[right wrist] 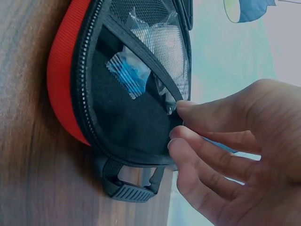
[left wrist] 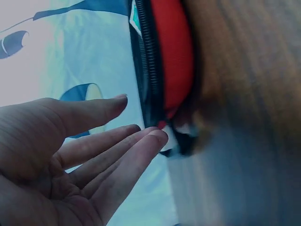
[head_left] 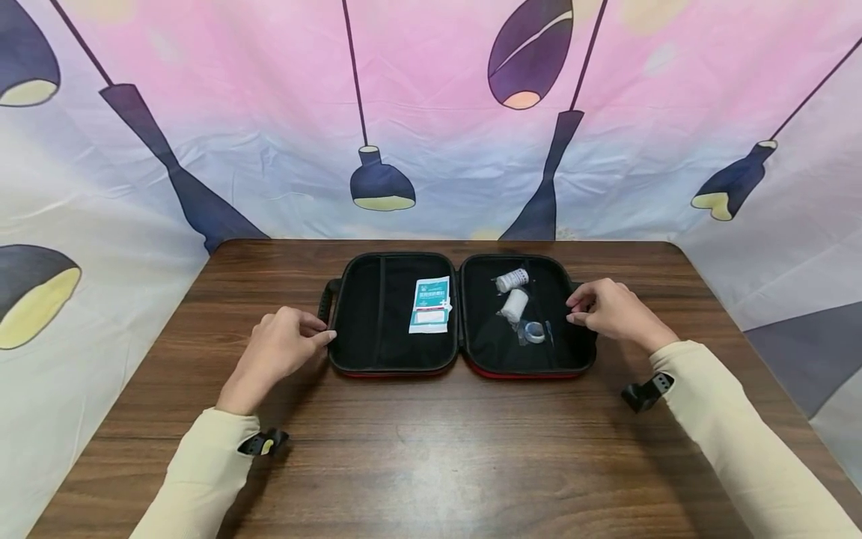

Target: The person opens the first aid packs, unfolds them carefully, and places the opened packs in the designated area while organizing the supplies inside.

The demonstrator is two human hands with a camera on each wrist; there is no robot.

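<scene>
While the left hand (head_left: 276, 350) is wide beside the left edge of the case (head_left: 461, 329), the right hand (head_left: 616, 311), narrowly parted, is at its right edge.

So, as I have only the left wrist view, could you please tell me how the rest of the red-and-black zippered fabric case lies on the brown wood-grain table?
Observer: In the head view, the red-and-black zippered fabric case lies spread open, its two halves side by side.

Operator: Thank you; and what is at its right edge?

Observer: The right hand, with its thumb and fingertips near that edge.

Operator: Could you also say what the right half contains?

Observer: It holds a white cylindrical roll with dark markings, a plain white cylindrical roll, and a small round blue-and-white item in clear wrapping.
</scene>
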